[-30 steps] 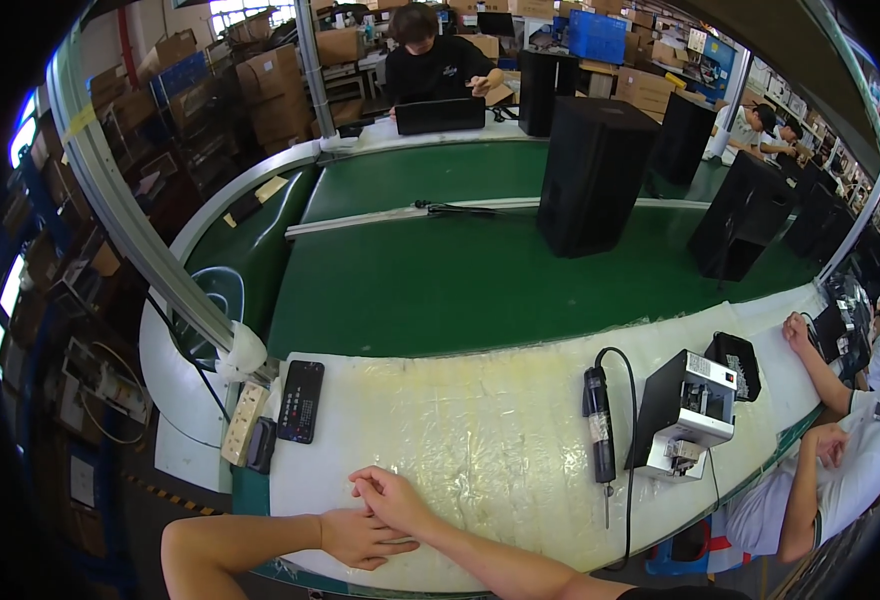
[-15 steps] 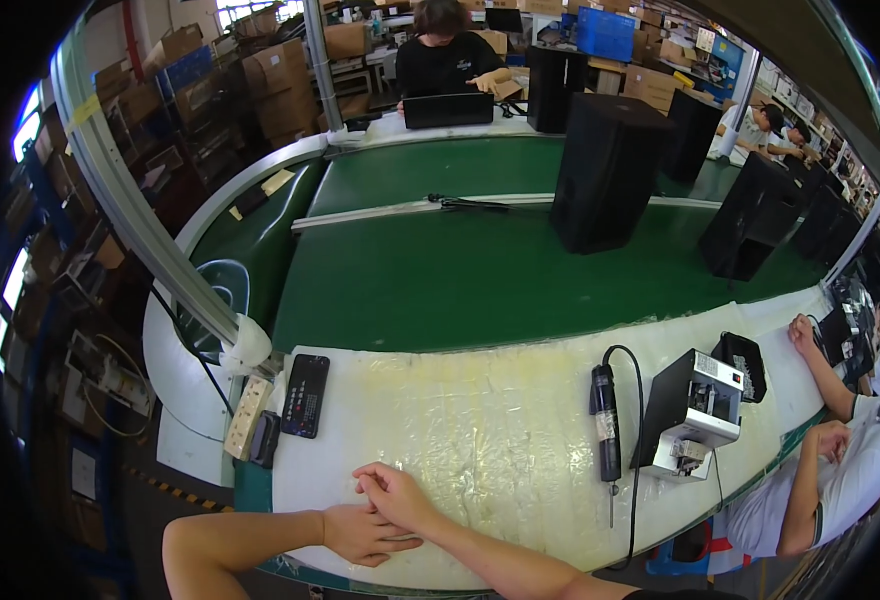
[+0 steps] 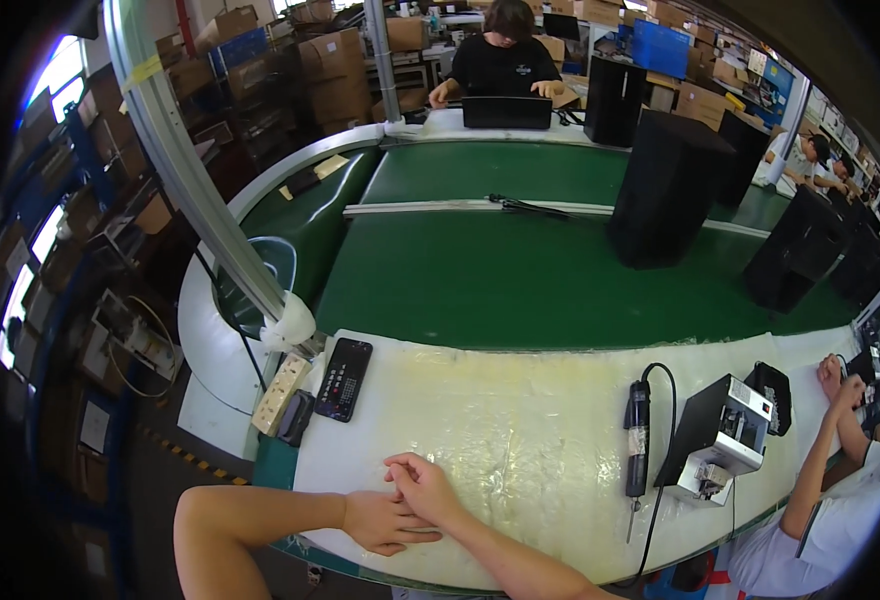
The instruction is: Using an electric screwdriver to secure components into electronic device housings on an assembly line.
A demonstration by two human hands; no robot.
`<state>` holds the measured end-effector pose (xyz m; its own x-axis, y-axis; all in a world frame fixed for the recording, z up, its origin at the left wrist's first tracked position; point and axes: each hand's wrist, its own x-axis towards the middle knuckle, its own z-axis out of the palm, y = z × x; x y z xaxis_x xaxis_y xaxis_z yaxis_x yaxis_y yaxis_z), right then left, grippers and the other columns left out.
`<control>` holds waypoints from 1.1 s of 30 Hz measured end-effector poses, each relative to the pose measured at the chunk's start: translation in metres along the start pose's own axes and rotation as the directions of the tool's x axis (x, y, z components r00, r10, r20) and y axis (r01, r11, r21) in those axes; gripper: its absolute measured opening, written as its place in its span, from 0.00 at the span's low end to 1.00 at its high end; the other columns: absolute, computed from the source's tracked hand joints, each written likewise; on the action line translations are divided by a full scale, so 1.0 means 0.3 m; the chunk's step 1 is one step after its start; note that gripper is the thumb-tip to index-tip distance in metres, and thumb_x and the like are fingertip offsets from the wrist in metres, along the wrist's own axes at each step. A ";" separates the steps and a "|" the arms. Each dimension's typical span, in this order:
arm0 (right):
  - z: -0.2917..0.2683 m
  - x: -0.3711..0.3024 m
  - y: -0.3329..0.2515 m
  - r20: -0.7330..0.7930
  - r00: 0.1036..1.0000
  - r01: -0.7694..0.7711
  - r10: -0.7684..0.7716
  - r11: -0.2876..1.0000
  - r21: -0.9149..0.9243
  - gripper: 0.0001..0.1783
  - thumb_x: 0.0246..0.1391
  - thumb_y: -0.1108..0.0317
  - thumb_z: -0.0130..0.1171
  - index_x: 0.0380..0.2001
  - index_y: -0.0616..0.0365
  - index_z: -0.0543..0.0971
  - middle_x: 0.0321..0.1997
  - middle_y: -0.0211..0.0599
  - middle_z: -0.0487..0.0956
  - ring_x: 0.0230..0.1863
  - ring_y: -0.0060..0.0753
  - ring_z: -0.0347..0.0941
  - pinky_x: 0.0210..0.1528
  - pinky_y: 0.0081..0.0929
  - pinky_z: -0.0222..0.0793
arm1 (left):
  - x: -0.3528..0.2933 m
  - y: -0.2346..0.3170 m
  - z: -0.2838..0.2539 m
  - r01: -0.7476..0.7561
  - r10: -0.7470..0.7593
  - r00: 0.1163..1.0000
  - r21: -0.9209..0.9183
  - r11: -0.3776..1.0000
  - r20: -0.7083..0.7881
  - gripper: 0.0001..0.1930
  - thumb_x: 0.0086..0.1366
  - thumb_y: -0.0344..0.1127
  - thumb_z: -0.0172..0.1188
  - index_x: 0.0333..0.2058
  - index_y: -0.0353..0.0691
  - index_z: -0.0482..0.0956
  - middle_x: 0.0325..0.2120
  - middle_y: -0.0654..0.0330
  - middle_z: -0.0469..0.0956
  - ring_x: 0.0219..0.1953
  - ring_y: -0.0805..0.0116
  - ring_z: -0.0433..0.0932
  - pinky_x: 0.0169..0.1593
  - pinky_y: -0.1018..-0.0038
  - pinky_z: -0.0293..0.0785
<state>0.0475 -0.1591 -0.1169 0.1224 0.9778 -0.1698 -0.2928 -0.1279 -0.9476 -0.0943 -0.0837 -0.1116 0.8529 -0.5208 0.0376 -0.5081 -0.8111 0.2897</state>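
My left hand (image 3: 385, 522) lies palm down at the near edge of the white work surface, with its fingers stretched out and holding nothing. Crossing over it is my right hand (image 3: 427, 489), which touches its back. The right hand's fingers are loosely curled, and I see nothing in them. Beyond my hands to the left lies a black phone-like device (image 3: 344, 379) with small markings on its screen. On the right an electric screwdriver (image 3: 638, 440) with a black cable rests on the surface, its thin bit pointing toward me.
Right of the screwdriver stands a black-and-silver box-shaped machine (image 3: 717, 440), with a black tray (image 3: 771, 398) behind it. A power strip (image 3: 282, 394) sits by the metal post (image 3: 195, 190). Black speakers (image 3: 672, 190) stand on the green conveyor (image 3: 480, 270). Co-workers sit opposite and at right.
The view has turned, so the scene sits further right. My hands keep their crossed pose. The person opposite has lowered both hands beside a black box; the co-worker at right has brought their hands together.
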 end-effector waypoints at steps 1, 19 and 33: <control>0.000 0.000 -0.001 -0.004 1.000 -0.011 0.011 1.000 0.003 0.12 0.63 0.66 0.50 0.44 0.61 0.75 0.32 0.33 0.78 0.26 0.22 0.73 0.29 0.21 0.73 | -0.001 0.003 0.003 -0.007 0.007 1.000 0.006 1.000 -0.016 0.31 0.61 0.46 0.49 0.62 0.42 0.62 0.58 0.53 0.65 0.58 0.56 0.64 0.61 0.54 0.59; 0.001 -0.005 -0.013 -0.036 0.999 -0.030 0.031 0.998 0.049 0.10 0.62 0.69 0.50 0.43 0.63 0.76 0.31 0.34 0.78 0.24 0.18 0.71 0.28 0.18 0.72 | 0.005 0.003 0.014 -0.014 0.013 0.998 -0.018 1.000 -0.064 0.31 0.61 0.45 0.48 0.62 0.40 0.61 0.57 0.49 0.65 0.56 0.50 0.66 0.58 0.54 0.61; 0.000 0.004 -0.025 -0.032 0.998 -0.050 0.052 0.997 0.055 0.10 0.62 0.70 0.51 0.42 0.63 0.76 0.31 0.34 0.79 0.23 0.17 0.71 0.26 0.16 0.70 | 0.010 -0.008 0.005 -0.003 -0.003 0.995 -0.069 0.998 -0.095 0.30 0.61 0.43 0.48 0.61 0.39 0.63 0.56 0.50 0.67 0.57 0.52 0.66 0.58 0.51 0.60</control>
<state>0.0500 -0.1571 -0.1100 0.1378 0.9641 -0.2271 -0.3507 -0.1669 -0.9215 -0.0908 -0.0838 -0.1137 0.8622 -0.4903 0.1275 -0.5012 -0.7891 0.3550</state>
